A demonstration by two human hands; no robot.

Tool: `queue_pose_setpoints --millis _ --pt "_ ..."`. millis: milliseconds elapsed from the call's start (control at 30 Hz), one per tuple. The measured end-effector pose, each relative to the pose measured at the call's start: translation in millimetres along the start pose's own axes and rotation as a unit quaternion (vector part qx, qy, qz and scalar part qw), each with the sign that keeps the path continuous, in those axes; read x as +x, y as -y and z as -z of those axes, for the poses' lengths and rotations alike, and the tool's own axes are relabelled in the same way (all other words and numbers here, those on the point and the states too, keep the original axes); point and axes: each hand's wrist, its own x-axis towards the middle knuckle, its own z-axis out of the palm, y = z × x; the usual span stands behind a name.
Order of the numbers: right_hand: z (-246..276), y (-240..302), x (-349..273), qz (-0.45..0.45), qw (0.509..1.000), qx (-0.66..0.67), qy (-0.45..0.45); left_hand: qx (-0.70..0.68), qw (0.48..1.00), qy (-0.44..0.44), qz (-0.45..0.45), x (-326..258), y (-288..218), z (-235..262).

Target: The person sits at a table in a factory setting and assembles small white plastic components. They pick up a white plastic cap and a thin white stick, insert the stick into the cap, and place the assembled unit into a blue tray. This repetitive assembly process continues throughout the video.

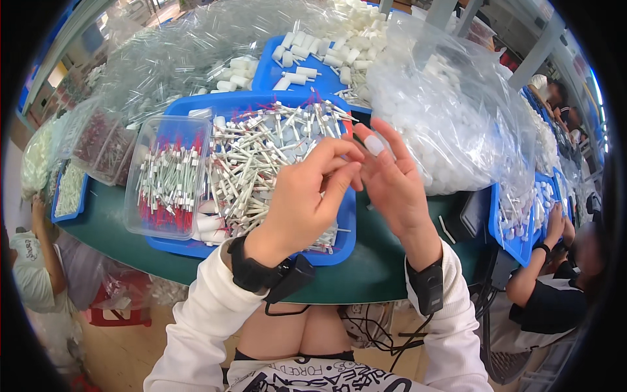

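Observation:
My left hand (304,199) is over the blue tray (349,228), thumb and fingertips pinched together; what they hold, if anything, is too small to make out. Close beside its fingertips, my right hand (401,193) is raised with a small white oval piece (374,144) between thumb and fingers, its other fingers loosely bent. In the tray under my left hand lies a heap of thin white sticks (245,166) with white tips and some red ends. A clear plastic box (135,196) at the tray's left side holds similar sticks, lined up, with red bristly ends.
Behind stands another blue tray (268,68) of white cylinders (297,77). A big clear bag (450,124) of white pieces is at the right, beside a black box (462,215). Clear tubes (163,72) pile up at the back left. Co-workers (555,261) sit on both sides.

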Motion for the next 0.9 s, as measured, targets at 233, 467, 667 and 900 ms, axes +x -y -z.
queue_pose_setpoints --millis 233,467,667,900 --pt "1 -1 2 -0.012 0.994 -0.091 0.065 0.005 0.995 -0.061 -0.08 2 18 -3" --pt "3 -2 4 0.015 0.99 -0.136 0.038 0.101 0.986 -0.092 -0.097 1 18 -2" --pt "3 0 2 0.032 0.986 -0.158 0.042 0.176 0.971 -0.076 -0.145 3 11 -2" --pt "4 -1 3 0.05 0.976 -0.201 0.069 0.238 0.954 -0.066 -0.172 2 12 3"
